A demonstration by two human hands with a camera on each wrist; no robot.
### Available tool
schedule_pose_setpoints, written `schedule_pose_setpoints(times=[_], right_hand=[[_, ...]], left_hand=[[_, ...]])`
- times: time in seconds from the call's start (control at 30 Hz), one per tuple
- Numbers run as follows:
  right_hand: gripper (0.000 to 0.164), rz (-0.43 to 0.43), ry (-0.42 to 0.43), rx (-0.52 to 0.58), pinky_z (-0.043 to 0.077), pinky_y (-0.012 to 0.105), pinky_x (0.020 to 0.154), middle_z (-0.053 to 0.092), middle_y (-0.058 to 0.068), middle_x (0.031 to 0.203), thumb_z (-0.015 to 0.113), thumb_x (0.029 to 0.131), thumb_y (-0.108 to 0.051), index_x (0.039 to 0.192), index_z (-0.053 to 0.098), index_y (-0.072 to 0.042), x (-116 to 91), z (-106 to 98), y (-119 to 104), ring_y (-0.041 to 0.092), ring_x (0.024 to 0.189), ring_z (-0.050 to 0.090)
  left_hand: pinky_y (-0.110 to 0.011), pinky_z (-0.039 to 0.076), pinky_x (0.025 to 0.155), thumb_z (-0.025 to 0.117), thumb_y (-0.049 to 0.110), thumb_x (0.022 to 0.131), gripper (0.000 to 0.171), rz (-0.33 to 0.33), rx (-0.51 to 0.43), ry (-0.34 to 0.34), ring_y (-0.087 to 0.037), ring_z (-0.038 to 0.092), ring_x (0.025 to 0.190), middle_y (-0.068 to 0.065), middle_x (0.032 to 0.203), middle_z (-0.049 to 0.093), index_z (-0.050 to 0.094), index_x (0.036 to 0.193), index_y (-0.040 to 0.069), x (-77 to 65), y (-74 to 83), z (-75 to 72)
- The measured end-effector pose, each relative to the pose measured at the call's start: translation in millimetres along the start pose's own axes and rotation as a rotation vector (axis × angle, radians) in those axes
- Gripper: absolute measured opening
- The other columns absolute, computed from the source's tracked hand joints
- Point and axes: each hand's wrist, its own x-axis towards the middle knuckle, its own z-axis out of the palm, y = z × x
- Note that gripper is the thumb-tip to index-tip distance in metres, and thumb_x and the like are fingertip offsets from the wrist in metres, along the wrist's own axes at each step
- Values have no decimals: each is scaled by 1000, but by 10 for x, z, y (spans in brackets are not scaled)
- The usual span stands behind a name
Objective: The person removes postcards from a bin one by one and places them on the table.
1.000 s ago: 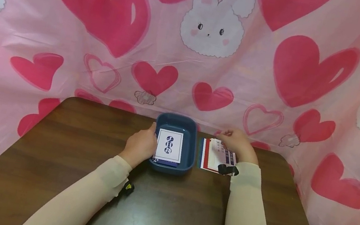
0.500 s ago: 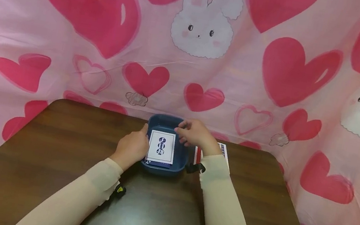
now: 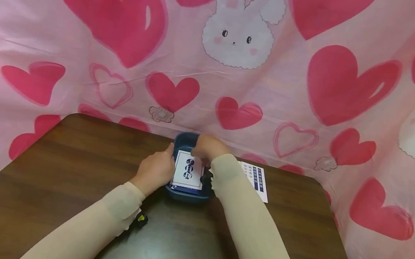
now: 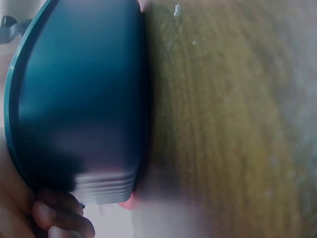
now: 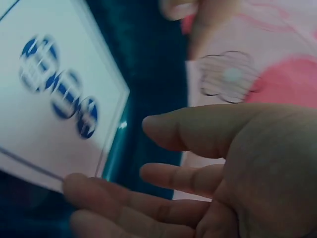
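A: What do we enter first?

B: One tray [image 3: 186, 197], dark blue, rounded corners, standing near the middle of the far edge of the desk [image 3: 59, 168]. One white card [image 3: 183, 171] lies in it, bordered, with round blue print. Beneath its near edge shows a blue piece [image 3: 184, 189], nature unclear.

A: And the hands?

B: Left hand [image 3: 156, 169]: curled about the tray's left rim. We judge this a steadying hold, keeping the tray from sliding. Right hand [image 3: 211, 147]: over the tray, thumb well apart from the fingers, pinching nothing that we can see. Whether a fingertip touches the card, we cannot tell.

A: Anything outside the tray?

B: One white sheet [image 3: 258, 180], blue print, right of the tray, toward the desk's far right corner; partly hidden by the right sleeve [image 3: 241, 219]. We suppose it sits there for easy reach by that hand.

A: Surface and room?

B: Desk: dark brown, wood-grained, glossy along the near part, far corners rounded. Behind and to both sides: pink hanging [image 3: 183, 42], printed with red hearts, outlined flowers and white rabbits, lightly creased.
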Motion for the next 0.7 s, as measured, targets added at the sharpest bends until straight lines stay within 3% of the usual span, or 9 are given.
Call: schedule_pose_setpoints(times=[0.1, 0.23, 0.33, 0.4, 0.6, 0.7], right_hand=[[29, 33, 14, -174, 67, 41, 67, 80, 15, 96, 79, 101, -23, 119, 80, 0, 241, 108, 46, 29, 75, 77], [44, 107, 6, -257, 67, 41, 82, 82, 9, 108, 87, 98, -39, 127, 83, -6, 318, 190, 41, 26, 88, 75], [58, 139, -14, -254, 66, 43, 97, 82, 8, 118, 91, 94, -49, 135, 82, -8, 159, 177, -32, 25, 101, 75], [59, 130, -15, -278, 65, 42, 100, 82, 6, 119, 91, 94, -52, 134, 83, -9, 93, 178, -45, 24, 103, 73], [51, 100, -3, -301, 63, 40, 92, 79, 5, 107, 89, 96, -49, 126, 84, -9, -67, 181, -77, 23, 96, 70], [47, 81, 53, -287, 63, 38, 84, 78, 6, 101, 91, 95, -42, 124, 82, -5, -93, 188, -70, 23, 88, 71]], left_hand=[[-50, 64, 71, 49, 31, 118, 65, 2, -10, 1, -32, 68, 74, -21, 116, 82, 36, 178, 8, -1, 6, 6], [-49, 63, 69, 49, 30, 118, 65, 8, -10, -1, -31, 68, 73, -20, 109, 81, 37, 178, 8, -11, 15, 9], [-46, 61, 65, 50, 30, 118, 65, 14, -8, 4, -30, 67, 70, -18, 100, 79, 38, 177, 8, -13, 22, 12], [-45, 60, 63, 49, 30, 118, 65, 12, -10, 5, -31, 67, 69, -17, 96, 78, 38, 177, 8, -15, 22, 12], [-52, 64, 72, 49, 30, 117, 64, 9, 8, 19, -34, 73, 81, -22, 117, 82, 40, 176, 8, -20, 9, 4], [-51, 63, 71, 49, 31, 117, 64, 6, 4, 19, -35, 72, 79, -22, 114, 82, 40, 177, 8, -22, 7, -4]])
